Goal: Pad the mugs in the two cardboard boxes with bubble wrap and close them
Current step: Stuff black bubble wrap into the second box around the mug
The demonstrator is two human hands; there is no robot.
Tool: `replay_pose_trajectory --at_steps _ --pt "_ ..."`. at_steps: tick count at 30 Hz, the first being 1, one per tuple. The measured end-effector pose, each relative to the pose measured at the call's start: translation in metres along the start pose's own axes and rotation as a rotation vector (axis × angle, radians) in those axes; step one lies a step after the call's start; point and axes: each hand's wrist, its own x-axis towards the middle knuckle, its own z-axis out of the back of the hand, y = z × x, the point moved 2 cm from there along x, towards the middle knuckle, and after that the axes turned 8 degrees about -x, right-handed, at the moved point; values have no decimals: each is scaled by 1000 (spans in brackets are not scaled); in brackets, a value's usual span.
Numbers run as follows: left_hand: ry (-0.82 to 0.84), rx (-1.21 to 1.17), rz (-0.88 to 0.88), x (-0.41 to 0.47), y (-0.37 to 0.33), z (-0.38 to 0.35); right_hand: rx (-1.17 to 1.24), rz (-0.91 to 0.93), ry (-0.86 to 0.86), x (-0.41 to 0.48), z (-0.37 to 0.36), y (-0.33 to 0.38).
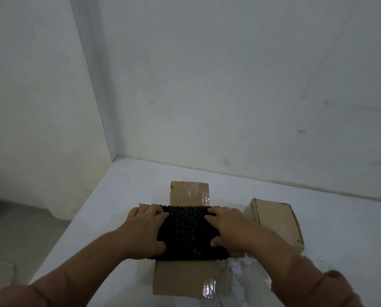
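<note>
An open cardboard box sits in the middle of the white table, its far flap and near flap folded outward. A sheet of black bubble wrap covers the box's opening and hides whatever is inside. My left hand grips the wrap's left edge, fingers on top and thumb at the near side. My right hand holds its right edge the same way. A second cardboard box stands closed just to the right, close to my right wrist. No mug is visible.
The white table fits into a corner of two pale walls, which rise behind and to the left. The table's left edge drops to a grey floor. Scuffed patches mark the tabletop near the front right.
</note>
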Motion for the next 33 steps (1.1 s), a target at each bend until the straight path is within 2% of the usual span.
replay_pose_trajectory --at_steps 2,11,17,22,24,29,33 --pt "24 33 -24 0 -2 2 -19 23 44 3 -7 2" --pt "47 362 -171 25 -19 -14 -300 82 -95 21 -15 22" --pt "-24 433 -233 28 -22 -24 -283 81 -140 22 -17 37" --pt "-34 361 -208 26 -21 -21 -186 94 -59 23 -13 23" --pt "-50 340 -169 23 -19 -16 -235 78 -57 21 -6 17" --pt "-14 535 -82 20 -26 -6 -335 -1 -20 24 -8 20" --pt "22 574 -62 23 -33 -14 -375 -49 -45 26 -17 29"
